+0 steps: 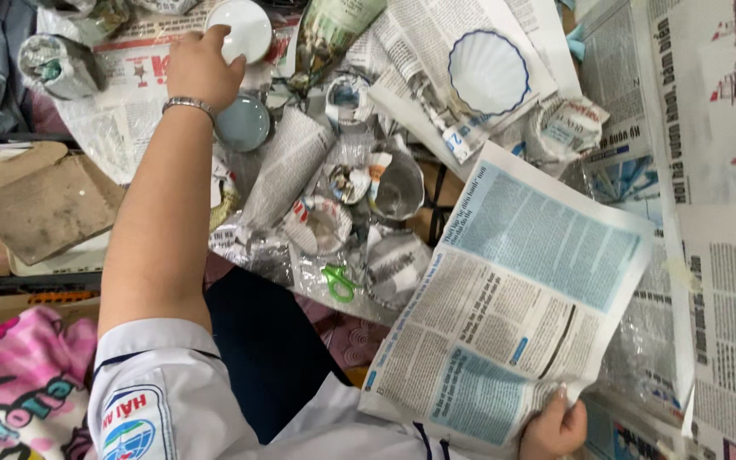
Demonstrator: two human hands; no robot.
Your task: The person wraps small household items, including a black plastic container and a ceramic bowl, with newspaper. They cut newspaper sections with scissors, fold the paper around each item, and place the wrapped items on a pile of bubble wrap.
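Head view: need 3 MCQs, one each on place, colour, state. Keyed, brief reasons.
1. Where is the left hand?
A. on the white bowl at the top
B. on the scissors
C. on the cardboard

2. What colour are the scissors' handles?
A. red
B. green
C. black

3. What state is the newspaper sheet in the right hand?
A. crumpled into a ball
B. rolled into a tube
C. held open, flat

Answers:
1 A, fingers rest on the bowl's rim.
2 B, the loops are bright green.
3 C, the hand grips its lower edge and the page spreads out.
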